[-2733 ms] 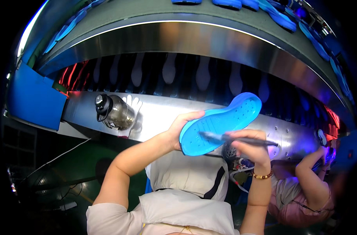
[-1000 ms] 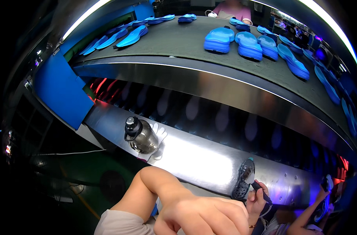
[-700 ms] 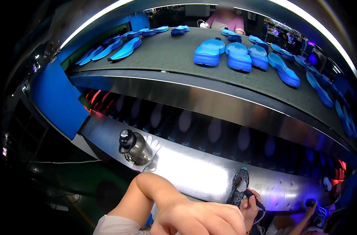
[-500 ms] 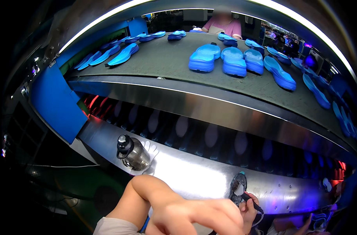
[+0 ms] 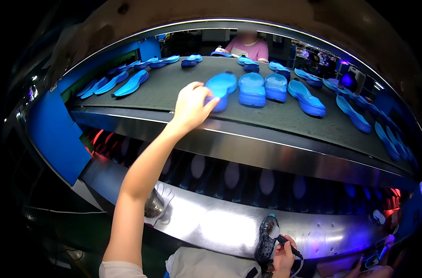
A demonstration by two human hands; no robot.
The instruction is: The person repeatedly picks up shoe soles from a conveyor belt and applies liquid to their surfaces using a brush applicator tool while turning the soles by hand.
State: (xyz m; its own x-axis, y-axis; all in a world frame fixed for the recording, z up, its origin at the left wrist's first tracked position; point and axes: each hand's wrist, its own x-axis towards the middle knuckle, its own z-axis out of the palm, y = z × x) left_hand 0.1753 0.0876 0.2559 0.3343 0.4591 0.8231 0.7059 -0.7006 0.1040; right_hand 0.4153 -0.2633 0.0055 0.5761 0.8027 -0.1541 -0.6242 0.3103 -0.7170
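Observation:
At the conveyor's near edge, my left hand (image 5: 192,107) reaches out with its thumb and fingers closed about the left side of a blue shoe sole (image 5: 222,86). That sole is slightly blurred, and part of its edge is hidden by the hand. Low on the right, my right hand (image 5: 285,255) grips a black-handled tool (image 5: 285,241) with a pale flat tip and a cord. The tip rests over a dark shoe sole (image 5: 265,248), which lies tilted on the metal shelf's front edge. My left arm crosses in front of the bottle (image 5: 153,205).
Several blue soles (image 5: 251,89) lie across the dark conveyor belt (image 5: 169,95). Below it runs a shiny metal shelf (image 5: 197,220), with a white glove (image 5: 164,192) beside the bottle. Across the belt sits a person in pink (image 5: 252,48); another person's hands show at lower right.
My left hand has risen from low in front of me to the conveyor and taken hold of a blue sole, which has shifted slightly toward me. The right hand still holds the tool at the dark sole.

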